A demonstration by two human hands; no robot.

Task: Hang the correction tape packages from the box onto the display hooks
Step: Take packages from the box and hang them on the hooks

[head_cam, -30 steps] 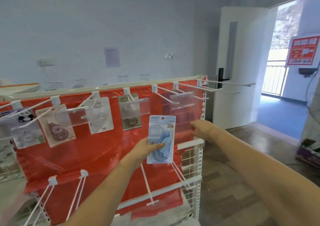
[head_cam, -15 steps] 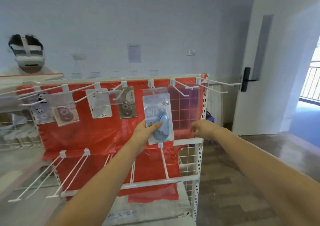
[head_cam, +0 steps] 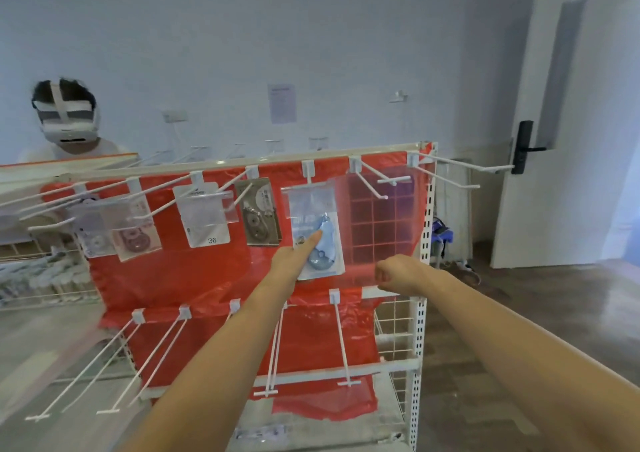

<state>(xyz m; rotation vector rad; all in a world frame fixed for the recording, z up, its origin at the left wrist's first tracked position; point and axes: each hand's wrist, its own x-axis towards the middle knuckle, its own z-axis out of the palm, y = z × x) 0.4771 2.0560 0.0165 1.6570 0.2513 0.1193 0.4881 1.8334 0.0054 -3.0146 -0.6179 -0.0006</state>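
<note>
Glossy clear plastic over card wraps the blue package, the hooks and rack frame look like white-painted metal wire, the red sheet behind is thin, wrinkled, shiny plastic film, and the floor looks like polished wood.

A mock shop display in a bare room
White peg hooks on a wire rack carry hanging stationery packages

Blue correction tape package against red sheet, white hooks.
</note>
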